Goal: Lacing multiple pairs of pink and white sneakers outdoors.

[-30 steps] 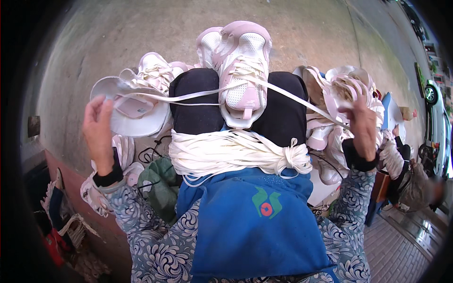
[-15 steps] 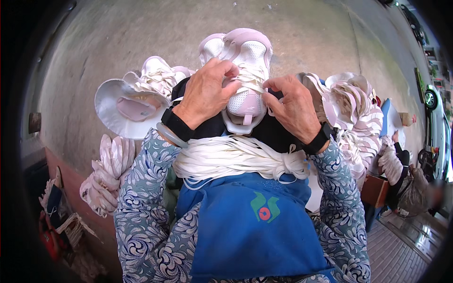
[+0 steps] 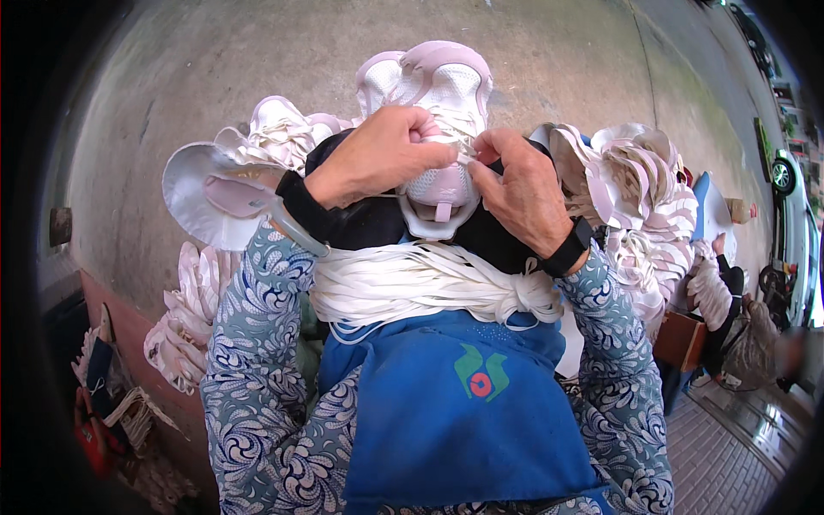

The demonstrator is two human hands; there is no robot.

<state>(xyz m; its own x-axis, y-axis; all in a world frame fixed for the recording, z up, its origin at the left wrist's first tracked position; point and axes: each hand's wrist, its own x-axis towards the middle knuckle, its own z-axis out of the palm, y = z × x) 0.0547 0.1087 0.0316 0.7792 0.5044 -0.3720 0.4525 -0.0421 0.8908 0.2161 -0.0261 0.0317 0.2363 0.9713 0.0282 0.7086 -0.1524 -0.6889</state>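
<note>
A white and pink shoe upper (image 3: 438,186) lies over my lap, its tongue toward me and its toe pointing away. White shoelace (image 3: 453,126) crosses its front. My left hand (image 3: 378,156) is closed in a pinch on the lace from the left, its back hiding part of the upper. From the right, my right hand (image 3: 525,190) pinches the lace between thumb and forefinger, close to the left fingertips. The exact run of lace between the fingers is partly hidden. Across my lap, nearer me, lies a thick bundle of white shoelaces (image 3: 421,283) on a blue apron (image 3: 455,412).
More uppers sit beyond the worked one (image 3: 378,81). Piles of laced uppers stand at the left (image 3: 193,318) and right (image 3: 639,189). A white, bowl-like piece (image 3: 193,193) is at left. Far right are another person's dark sleeve (image 3: 731,283) and a parked car (image 3: 798,232).
My left hand has moved slightly right and down, its fingertips now nearly meeting my right hand's over the lacing. My right hand has shifted slightly left.
</note>
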